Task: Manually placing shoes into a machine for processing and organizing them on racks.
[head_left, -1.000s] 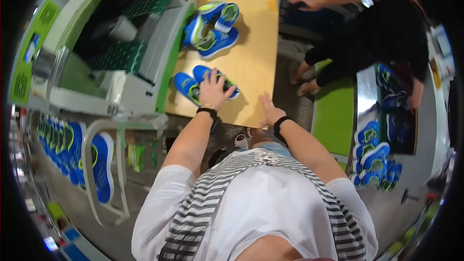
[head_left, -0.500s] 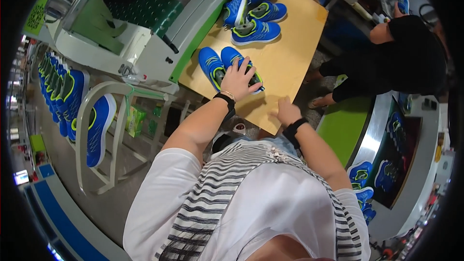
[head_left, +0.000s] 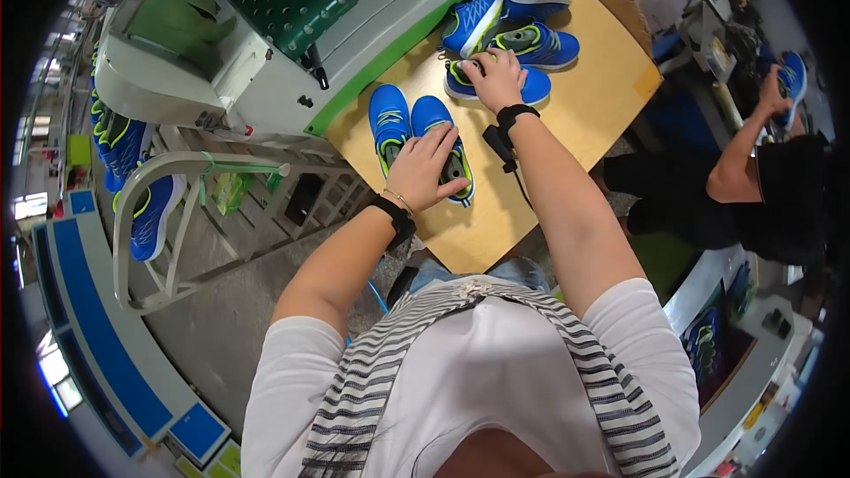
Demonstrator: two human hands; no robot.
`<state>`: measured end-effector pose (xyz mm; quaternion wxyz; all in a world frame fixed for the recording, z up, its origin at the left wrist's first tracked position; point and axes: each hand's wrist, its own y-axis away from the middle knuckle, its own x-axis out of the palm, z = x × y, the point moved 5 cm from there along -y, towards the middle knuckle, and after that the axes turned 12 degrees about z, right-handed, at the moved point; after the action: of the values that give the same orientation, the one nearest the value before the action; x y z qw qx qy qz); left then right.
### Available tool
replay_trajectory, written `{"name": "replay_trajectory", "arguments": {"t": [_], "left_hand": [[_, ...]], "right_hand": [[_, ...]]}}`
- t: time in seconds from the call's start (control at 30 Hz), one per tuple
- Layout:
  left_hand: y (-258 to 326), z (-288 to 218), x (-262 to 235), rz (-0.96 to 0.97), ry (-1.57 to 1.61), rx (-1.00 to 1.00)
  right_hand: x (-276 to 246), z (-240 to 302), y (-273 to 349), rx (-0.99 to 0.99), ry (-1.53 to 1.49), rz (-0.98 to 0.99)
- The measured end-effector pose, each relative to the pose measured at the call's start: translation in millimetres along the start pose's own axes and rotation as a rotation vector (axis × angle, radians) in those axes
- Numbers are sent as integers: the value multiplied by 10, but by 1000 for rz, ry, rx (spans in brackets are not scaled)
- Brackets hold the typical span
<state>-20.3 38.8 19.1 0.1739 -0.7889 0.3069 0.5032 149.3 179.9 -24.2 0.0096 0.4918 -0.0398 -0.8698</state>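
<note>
Two blue sneakers with lime-green collars stand side by side on a tan board [head_left: 460, 239]. My left hand [head_left: 423, 168] lies across the right one [head_left: 429, 112] of this pair, thumb and fingers spread over its opening. The left sneaker [head_left: 388, 115] stands beside it, its heel partly hidden by that hand. Farther back, my right hand [head_left: 498, 80] reaches onto another blue sneaker [head_left: 537, 86], its fingers bent over the collar and covering most of the opening. Right behind that is a sneaker [head_left: 553, 47] with a grey insert inside.
Two more sneakers lean together at the board's far end, one a tilted blue shoe [head_left: 472, 22]. A grey-green machine [head_left: 398, 13] borders the left side. A metal rack [head_left: 142, 212] stands left. At right a co-worker's hand [head_left: 775, 97] holds a blue sneaker [head_left: 792, 75].
My right hand has moved from the board's near edge forward to the back sneaker. My left hand stays on the front pair. The view has shifted, and the co-worker's raised shoe has moved.
</note>
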Motion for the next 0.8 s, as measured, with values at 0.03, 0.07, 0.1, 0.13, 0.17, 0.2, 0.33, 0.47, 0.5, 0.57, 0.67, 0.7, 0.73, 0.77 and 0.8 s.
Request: {"name": "replay_trajectory", "arguments": {"t": [0.03,0.07,0.1,0.13,0.17,0.2,0.33,0.47,0.5,0.57,0.67,0.7,0.73,0.77,0.8], "left_hand": [[-11,-29,44,4,1,-25],[-17,-90,86,-58,32,-116],[30,-157,143,-114,65,-210],[75,-253,260,-99,78,-232],[119,-288,317,-213,259,-290],[125,-307,360,-334,440,-342],[86,-262,522,-488,517,-525],[-145,-72,572,-503,650,-604],[-174,-73,484,-490,636,-644],[-190,-77,203,-424,977,-719],[-164,-23,-232,-402,1778,-650],[-159,-2,-502,-436,1769,-589],[-196,-9,-831,-460,1765,-525],[-212,74,-1165,-557,1617,-436],[-237,154,-1485,-648,1464,-353]], "right_hand": [[-35,-4,-13,-38,-6,-46],[-74,-58,12,-69,-9,-87],[-137,-155,42,-125,-29,-137],[-200,-290,120,-247,-97,-103],[-241,-443,191,-323,-120,88],[-287,-552,285,-398,-138,274],[-718,-416,1045,-430,-286,165],[-224,-846,1250,-42,-784,305],[-276,-792,1238,57,-773,312],[-282,-851,1174,77,-870,263],[-645,-492,1013,209,-1371,326],[-768,-323,844,127,-1362,322],[-914,-153,703,50,-1347,308],[-1132,102,479,-75,-1170,240],[-1269,312,214,-242,-1064,149]]}}
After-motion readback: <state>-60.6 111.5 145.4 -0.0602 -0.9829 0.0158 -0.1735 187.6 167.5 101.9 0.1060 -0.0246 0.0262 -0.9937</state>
